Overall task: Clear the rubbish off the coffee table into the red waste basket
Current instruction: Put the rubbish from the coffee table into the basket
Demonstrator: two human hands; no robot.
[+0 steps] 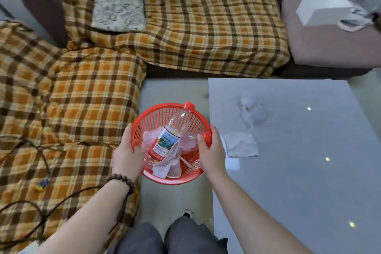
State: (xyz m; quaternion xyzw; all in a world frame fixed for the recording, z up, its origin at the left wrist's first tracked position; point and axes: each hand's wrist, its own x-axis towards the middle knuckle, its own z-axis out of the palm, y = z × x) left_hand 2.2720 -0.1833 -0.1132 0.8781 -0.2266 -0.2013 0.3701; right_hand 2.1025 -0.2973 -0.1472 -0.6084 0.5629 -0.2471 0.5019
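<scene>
From the head view, I grip the basket point(156, 113) with both hands: my left hand point(126, 150) clasps the rim on its left side, my right hand point(210, 148) clasps the rim on the right, fingers curled inside. The basket sits between my hands on the floor, just beside the tabletop point(309, 171). In it lies a bottle point(171, 136), neck leaning over the far rim, with plastic wrap, paper and a cup under it. Rubbish is not all cleared, I judge: a napkin point(240, 144) lies on the tabletop just right of my right hand, and a wad point(250, 109) sits farther off, beyond it. To do this well, I should keep the basket level and close against the tabletop edge, so the bottle doesn't tip out and the napkin goes straight in.
</scene>
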